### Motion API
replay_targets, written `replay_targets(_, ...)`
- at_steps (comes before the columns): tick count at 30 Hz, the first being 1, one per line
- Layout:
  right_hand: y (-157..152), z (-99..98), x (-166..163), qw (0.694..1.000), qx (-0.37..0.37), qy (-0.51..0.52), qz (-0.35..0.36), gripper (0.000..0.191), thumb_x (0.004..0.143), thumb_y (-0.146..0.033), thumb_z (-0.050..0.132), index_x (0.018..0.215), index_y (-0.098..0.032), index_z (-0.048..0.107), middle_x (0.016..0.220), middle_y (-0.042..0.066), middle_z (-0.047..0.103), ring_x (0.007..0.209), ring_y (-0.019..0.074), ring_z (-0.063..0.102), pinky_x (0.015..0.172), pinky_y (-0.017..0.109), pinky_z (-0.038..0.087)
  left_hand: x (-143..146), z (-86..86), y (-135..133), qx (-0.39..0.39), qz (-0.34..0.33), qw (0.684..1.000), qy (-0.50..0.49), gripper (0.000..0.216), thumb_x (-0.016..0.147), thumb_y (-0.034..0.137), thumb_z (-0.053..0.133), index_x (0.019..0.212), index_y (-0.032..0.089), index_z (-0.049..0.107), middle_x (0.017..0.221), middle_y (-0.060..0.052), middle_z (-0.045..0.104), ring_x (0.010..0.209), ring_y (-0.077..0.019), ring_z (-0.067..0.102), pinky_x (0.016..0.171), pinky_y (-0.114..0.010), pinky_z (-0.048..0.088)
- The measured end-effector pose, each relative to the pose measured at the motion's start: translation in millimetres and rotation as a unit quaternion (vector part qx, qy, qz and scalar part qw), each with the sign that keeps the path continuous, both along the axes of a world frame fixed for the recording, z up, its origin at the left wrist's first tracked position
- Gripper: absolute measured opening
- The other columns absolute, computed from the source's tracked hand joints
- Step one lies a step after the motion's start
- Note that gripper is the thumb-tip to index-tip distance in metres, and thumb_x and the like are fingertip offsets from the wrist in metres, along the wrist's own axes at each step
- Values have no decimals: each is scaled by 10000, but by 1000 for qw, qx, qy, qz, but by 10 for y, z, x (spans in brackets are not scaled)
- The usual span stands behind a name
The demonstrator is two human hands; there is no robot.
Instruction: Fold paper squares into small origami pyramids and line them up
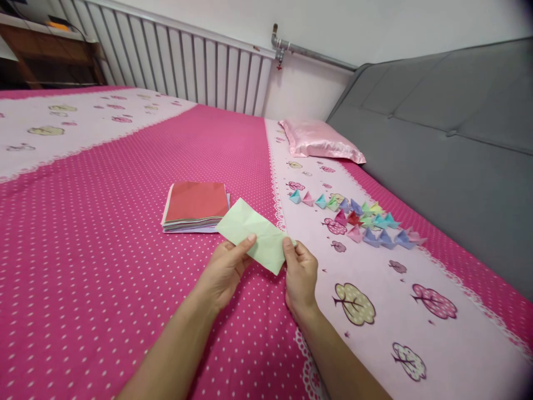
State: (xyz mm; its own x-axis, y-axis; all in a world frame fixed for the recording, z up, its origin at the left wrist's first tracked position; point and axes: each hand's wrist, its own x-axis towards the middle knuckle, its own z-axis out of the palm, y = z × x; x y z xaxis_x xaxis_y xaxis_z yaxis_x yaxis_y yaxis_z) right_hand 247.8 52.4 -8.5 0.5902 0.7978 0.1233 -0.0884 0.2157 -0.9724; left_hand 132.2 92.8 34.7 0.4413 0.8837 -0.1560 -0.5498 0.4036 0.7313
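Note:
A pale green sheet of paper (254,230), folded to a rectangle with faint creases, is held up between my two hands above the bed. My left hand (225,266) pinches its lower left edge, thumb on top and fingers underneath. At the right end, my right hand (300,272) grips the paper between thumb and fingers. Just behind the green paper lies a square stack of coloured paper (197,201) with a red sheet on top. Several small folded paper boats (353,218) in many colours stand in rows to the right.
The bed has a pink dotted and floral bedspread (125,278). A shiny pink pillow (318,139) rests near the grey padded headboard (449,139). Beyond the bed are a white radiator (187,61), a grey pipe (316,54) and a wooden table (54,47).

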Motion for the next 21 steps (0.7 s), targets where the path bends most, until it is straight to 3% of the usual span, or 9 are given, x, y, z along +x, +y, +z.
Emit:
replay_targets(6,-29,35,-47,998,1,-10,59,191,779,-370,559,751,-182,581,560,-41,507,480,91,407,467,211,325,18,-48,25,-9,57,997,40,298,707,136,633,1003,161,622,977,-53,683,876,-159,630,751,-213,514)
replay_targets(8,-44,78,-39,997,15,-8,76,183,791,-321,545,923,-200,581,576,-40,528,496,99,447,489,214,361,-1,-35,47,-21,62,997,42,279,711,118,623,987,155,626,960,-55,686,837,-152,638,711,-206,527)
replay_targets(12,-65,155,85,982,60,-29,177,487,775,-191,451,1255,-261,410,784,-1,626,606,122,549,567,239,436,-59,-2,96,-47,74,996,34,252,728,63,578,965,139,618,951,-63,683,776,-141,646,667,-213,547)
replay_targets(15,-60,155,214,956,48,-89,274,536,734,-119,413,1238,-298,455,928,1,645,679,125,592,616,258,469,-109,19,133,-77,77,993,37,230,741,42,546,946,119,616,925,-71,684,738,-139,648,634,-217,557)
replay_targets(21,-38,120,247,929,38,-234,283,421,725,-56,482,1056,-272,627,1083,8,638,981,178,588,842,322,462,-146,34,143,-109,29,992,63,214,752,54,533,945,99,612,919,-86,677,720,-149,653,635,-237,565)
